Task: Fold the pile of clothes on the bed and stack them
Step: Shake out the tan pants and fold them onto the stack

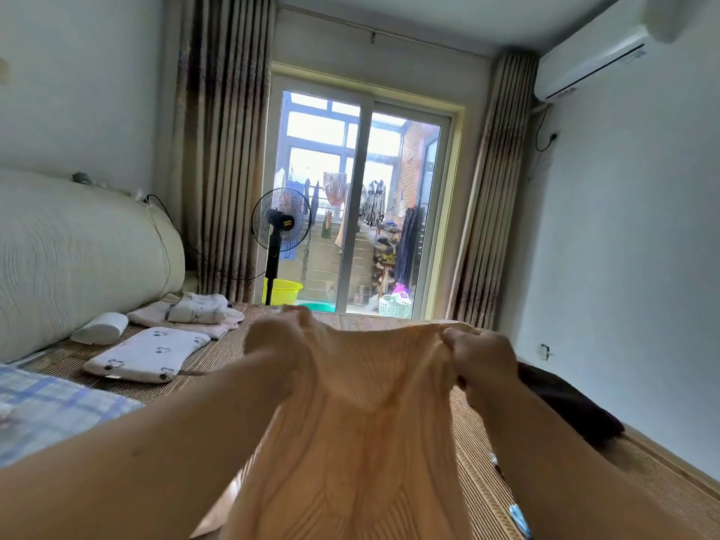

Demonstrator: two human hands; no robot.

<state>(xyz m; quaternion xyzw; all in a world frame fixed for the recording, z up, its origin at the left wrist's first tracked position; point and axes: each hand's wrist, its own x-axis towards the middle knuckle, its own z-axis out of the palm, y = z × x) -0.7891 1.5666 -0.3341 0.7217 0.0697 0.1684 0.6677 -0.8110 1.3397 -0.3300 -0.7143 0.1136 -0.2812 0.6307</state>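
Note:
A peach ribbed garment [362, 442] hangs in the air in front of me, held up by its top edge. My left hand [278, 341] grips the top left corner, fingers curled into the cloth. My right hand [481, 356] pinches the top right corner. The fabric sags between them and drops out of view at the bottom. Far left on the bed mat [230, 352] lies a small stack of folded pale clothes [195, 311]. A dark garment [565, 403] lies on the mat behind my right forearm.
A white patterned pillow [150, 354] and a white roll [101, 327] lie at the left by the cream headboard [70, 255]. A blue checked sheet [46, 411] covers the near left. Beyond the bed stand a black fan [280, 228], a yellow basin [282, 290] and glass doors.

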